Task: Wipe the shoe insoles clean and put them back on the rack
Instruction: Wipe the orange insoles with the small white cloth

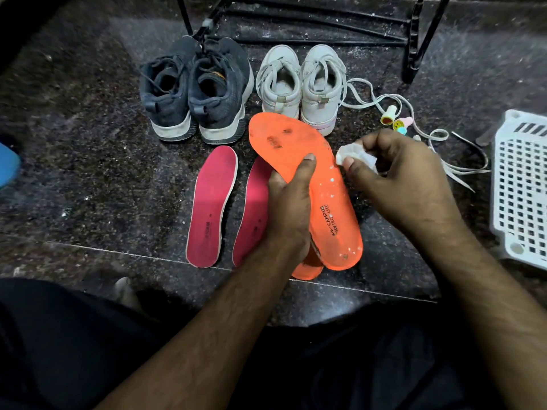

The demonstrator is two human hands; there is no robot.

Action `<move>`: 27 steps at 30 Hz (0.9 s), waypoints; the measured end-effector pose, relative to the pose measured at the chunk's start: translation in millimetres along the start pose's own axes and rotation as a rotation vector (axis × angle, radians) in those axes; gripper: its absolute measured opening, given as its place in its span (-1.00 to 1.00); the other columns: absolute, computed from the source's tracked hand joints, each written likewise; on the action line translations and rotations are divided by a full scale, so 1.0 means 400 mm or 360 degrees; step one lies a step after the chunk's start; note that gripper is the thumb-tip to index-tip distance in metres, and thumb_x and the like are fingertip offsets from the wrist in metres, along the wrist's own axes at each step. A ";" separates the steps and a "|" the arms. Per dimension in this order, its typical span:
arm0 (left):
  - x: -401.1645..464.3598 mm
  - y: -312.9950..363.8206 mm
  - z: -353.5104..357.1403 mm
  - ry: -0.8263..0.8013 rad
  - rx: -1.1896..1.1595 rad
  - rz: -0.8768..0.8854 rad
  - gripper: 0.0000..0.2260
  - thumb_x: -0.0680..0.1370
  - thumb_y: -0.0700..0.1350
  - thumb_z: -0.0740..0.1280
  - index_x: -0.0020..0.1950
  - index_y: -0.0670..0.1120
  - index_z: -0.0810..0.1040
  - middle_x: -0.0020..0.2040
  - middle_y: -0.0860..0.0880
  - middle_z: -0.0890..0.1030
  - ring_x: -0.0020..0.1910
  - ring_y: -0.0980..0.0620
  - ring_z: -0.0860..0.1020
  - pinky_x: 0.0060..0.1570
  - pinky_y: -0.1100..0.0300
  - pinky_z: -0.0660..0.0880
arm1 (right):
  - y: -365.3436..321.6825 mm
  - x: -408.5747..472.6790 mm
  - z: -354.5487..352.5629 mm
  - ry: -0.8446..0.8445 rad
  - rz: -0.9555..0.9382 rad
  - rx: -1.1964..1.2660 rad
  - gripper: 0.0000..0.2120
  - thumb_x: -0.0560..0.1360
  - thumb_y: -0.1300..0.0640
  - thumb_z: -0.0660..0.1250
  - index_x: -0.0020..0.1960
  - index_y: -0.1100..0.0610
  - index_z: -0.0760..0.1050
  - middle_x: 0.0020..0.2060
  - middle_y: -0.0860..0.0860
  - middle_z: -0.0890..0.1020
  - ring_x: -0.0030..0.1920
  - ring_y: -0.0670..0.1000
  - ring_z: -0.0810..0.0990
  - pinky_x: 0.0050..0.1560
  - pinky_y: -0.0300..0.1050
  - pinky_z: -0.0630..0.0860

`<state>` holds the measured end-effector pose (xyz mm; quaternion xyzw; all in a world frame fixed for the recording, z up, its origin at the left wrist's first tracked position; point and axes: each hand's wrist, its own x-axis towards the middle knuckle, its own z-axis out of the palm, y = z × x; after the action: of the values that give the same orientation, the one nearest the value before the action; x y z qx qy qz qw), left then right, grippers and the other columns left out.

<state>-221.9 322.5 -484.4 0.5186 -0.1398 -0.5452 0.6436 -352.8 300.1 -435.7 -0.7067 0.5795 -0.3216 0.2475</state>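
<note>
My left hand (pixel 288 202) grips an orange insole (pixel 307 173) from underneath, thumb on its top face; dark smudges and white specks mark it. A second orange insole (pixel 307 269) peeks out below the first. My right hand (pixel 393 176) pinches a small crumpled white wipe (pixel 350 153) just beside the orange insole's right edge. Two pink insoles lie on the dark stone floor: one (pixel 211 205) fully visible, the other (pixel 251 208) partly hidden by my left hand. The black metal rack (pixel 414 39) stands at the back.
A pair of dark sneakers (pixel 195 90) and a pair of white sneakers (pixel 302 87) stand below the rack. Loose white laces (pixel 438 137) and small coloured caps (pixel 396 119) lie to the right. A white perforated basket (pixel 521 187) sits at the right edge.
</note>
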 end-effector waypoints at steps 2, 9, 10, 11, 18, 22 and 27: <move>-0.004 0.003 0.001 -0.0038 0.0026 0.0005 -0.82 0.60 -0.17 0.36 0.19 -0.17 0.57 0.00 -0.18 0.69 -0.06 -0.16 0.64 0.08 -0.20 0.58 | -0.009 0.000 -0.006 0.0090 -0.0044 0.0024 -0.91 0.50 0.02 0.44 -0.04 -0.06 0.54 -0.31 -0.24 0.58 -0.32 -0.33 0.50 -0.27 -0.48 0.31; -0.004 0.000 -0.002 -0.0086 -0.0008 -0.0031 -0.84 0.59 -0.18 0.37 0.15 -0.19 0.58 -0.02 -0.24 0.67 -0.08 -0.16 0.62 0.02 -0.14 0.57 | -0.015 0.008 0.015 -0.0044 -0.0234 -0.0222 -0.84 0.50 -0.03 0.42 0.04 0.00 0.66 -0.13 -0.06 0.65 -0.15 -0.08 0.58 -0.08 -0.13 0.48; -0.003 -0.001 -0.004 -0.0065 -0.0013 -0.0047 -0.78 0.59 -0.18 0.37 0.21 -0.22 0.55 0.01 -0.25 0.68 -0.08 -0.16 0.63 0.01 -0.12 0.59 | -0.015 0.010 0.015 -0.0057 -0.0250 -0.0281 -0.83 0.50 -0.04 0.43 0.03 0.00 0.67 -0.13 -0.02 0.63 -0.13 -0.03 0.57 -0.07 -0.12 0.46; -0.002 -0.001 -0.005 -0.0048 -0.0023 -0.0057 -0.74 0.60 -0.18 0.37 0.25 -0.24 0.53 0.03 -0.24 0.68 -0.07 -0.17 0.64 0.01 -0.11 0.59 | -0.015 0.010 0.014 -0.0092 -0.0251 -0.0322 -0.83 0.49 -0.05 0.44 0.02 -0.01 0.68 -0.14 0.01 0.60 -0.13 0.00 0.56 -0.08 -0.12 0.44; -0.006 0.001 -0.003 -0.0107 0.0009 -0.0117 -0.72 0.59 -0.20 0.36 0.29 -0.23 0.50 -0.02 -0.22 0.67 -0.12 -0.14 0.64 -0.11 -0.06 0.61 | 0.007 0.014 0.015 -0.0170 -0.0137 0.0001 -0.91 0.47 0.02 0.48 -0.04 -0.02 0.66 -0.16 -0.04 0.61 -0.26 -0.07 0.55 -0.17 -0.14 0.46; -0.016 0.008 -0.001 -0.0132 0.0049 -0.0149 -0.72 0.59 -0.18 0.36 0.29 -0.17 0.51 -0.04 -0.17 0.68 -0.12 -0.12 0.65 -0.08 -0.07 0.61 | 0.011 0.028 0.015 -0.0112 -0.0046 0.0146 -0.90 0.48 0.03 0.43 -0.02 0.00 0.61 -0.23 -0.04 0.65 -0.33 0.01 0.56 -0.22 -0.08 0.53; -0.007 0.016 -0.010 -0.0096 0.0018 -0.0171 -0.69 0.59 -0.17 0.35 0.32 -0.19 0.49 0.11 -0.30 0.66 -0.01 -0.27 0.66 -0.04 -0.17 0.61 | 0.002 0.001 0.002 -0.0412 -0.0205 -0.0156 -0.88 0.48 0.08 0.42 0.00 -0.06 0.56 -0.22 -0.08 0.62 -0.23 -0.05 0.56 -0.11 -0.08 0.51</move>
<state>-216.4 326.2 -479.7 0.5123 -0.1343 -0.5935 0.6060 -352.6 299.6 -436.6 -0.7892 0.5112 -0.2145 0.2643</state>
